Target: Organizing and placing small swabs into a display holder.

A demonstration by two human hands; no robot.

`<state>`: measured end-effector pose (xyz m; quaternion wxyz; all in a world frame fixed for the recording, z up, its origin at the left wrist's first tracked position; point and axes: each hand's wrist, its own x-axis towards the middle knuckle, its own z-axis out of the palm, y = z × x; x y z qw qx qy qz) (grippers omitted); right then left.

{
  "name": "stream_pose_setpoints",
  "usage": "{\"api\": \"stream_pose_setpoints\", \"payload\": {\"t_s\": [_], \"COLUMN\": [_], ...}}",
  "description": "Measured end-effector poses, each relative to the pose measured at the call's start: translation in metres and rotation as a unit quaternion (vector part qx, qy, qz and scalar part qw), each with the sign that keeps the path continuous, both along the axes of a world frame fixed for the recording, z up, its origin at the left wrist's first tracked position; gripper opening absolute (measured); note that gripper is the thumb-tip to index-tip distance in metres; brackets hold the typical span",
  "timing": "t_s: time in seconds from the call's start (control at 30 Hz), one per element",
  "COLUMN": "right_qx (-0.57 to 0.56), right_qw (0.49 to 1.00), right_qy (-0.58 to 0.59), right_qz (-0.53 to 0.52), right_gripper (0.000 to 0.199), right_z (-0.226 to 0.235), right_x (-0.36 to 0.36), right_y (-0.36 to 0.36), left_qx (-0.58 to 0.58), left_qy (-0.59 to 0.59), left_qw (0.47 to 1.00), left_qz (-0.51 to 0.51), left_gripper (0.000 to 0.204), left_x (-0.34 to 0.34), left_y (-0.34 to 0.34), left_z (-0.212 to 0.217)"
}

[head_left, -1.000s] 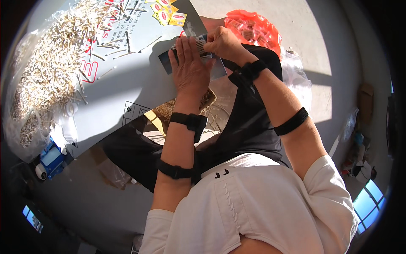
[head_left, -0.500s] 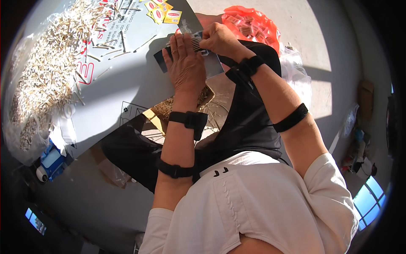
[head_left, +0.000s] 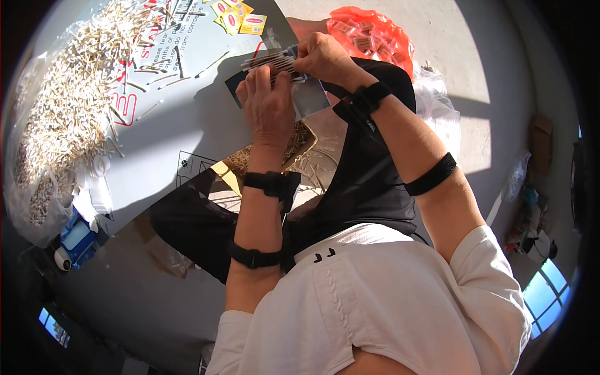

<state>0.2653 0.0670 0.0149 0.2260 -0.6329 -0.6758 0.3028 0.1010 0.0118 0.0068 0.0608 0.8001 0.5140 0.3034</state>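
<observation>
Both hands pinch one small bundle of thin sticks against a clear packet: the left hand below, the right hand at its right end. The bundle's long axis runs left-right, above the lap.

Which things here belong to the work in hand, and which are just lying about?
In use:
left hand
right hand
bundle of small sticks
grey sachet

Lying about:
pile of loose sticks
yellow packets
orange bag
blue device
</observation>
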Motion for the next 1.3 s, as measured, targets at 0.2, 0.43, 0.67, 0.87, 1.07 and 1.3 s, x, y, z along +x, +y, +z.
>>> {"api": "stream_pose_setpoints", "payload": {"t_s": [0.2,0.43,0.67,0.87,1.07,1.3], "right_qx": [-0.013,-0.026,-0.082,-0.075,-0.062,-0.055], "right_qw": [1.000,1.000,0.995,0.996,0.997,0.998], "right_qy": [-0.006,-0.014,-0.054,-0.038,-0.040,-0.034], "right_qz": [-0.001,-0.001,-0.005,0.000,0.002,0.011], "right_gripper": [0.019,0.019,0.023,0.025,0.027,0.025], "right_z": [0.003,0.006,0.016,0.018,0.017,0.021], "right_x": [-0.001,-0.001,-0.003,-0.002,-0.003,-0.005], "right_y": [-0.001,-0.001,0.001,0.001,0.000,0.000], "left_qx": [-0.030,-0.029,-0.067,-0.063,-0.063,0.006], "left_qy": [0.028,-0.008,-0.008,0.008,0.019,0.012], "left_qw": [0.999,0.999,0.998,0.998,0.998,0.999], "left_qz": [0.016,0.024,-0.009,-0.005,0.008,0.032], "left_gripper": [0.008,0.005,0.003,0.003,0.005,0.043], "left_x": [-0.006,0.000,0.003,0.006,0.006,0.002], "left_y": [0.001,0.012,0.021,0.025,0.024,0.026], "left_z": [0.000,0.004,0.005,0.009,0.006,0.007]}}
